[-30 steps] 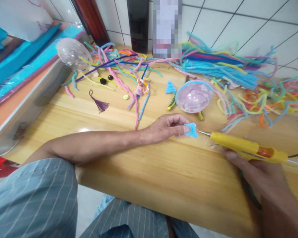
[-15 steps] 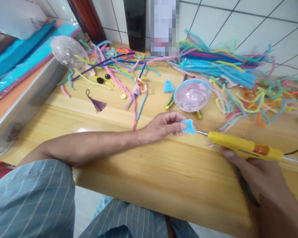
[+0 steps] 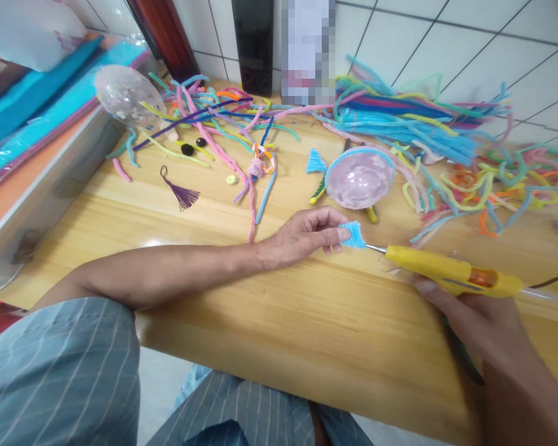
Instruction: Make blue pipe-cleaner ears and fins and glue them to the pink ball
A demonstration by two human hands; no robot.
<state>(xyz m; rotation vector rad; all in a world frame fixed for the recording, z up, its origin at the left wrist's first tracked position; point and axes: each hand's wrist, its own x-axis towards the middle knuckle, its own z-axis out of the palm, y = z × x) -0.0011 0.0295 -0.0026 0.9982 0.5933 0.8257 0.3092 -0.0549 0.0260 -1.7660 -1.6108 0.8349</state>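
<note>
Glue gun (image 3: pixel 446 267) edging closer to blue piece (image 3: pixel 355 235), both nearside of pinkish dome (image 3: pixel 360 179); left hand (image 3: pixel 304 238) pinching piece, seemingly leaving its edge exposed; right hand (image 3: pixel 481 325) clasping gun.

I've got a purple tassel (image 3: pixel 181 191) lying left of the left grip (image 3: pixel 309 238), a black slab (image 3: pixel 253 46) beyond, white wall tiles (image 3: pixel 423 37) behind!

The one camera sits on the head of the person (image 3: pixel 60 365) at this table (image 3: pixel 270 316), facing forward and down at close range: left hand (image 3: pixel 307 238) near the middle, right hand (image 3: pixel 481 319) at lower right, lap (image 3: pixel 242 406) along the bottom, tiled wall (image 3: pixel 428 37) across the top.
</note>
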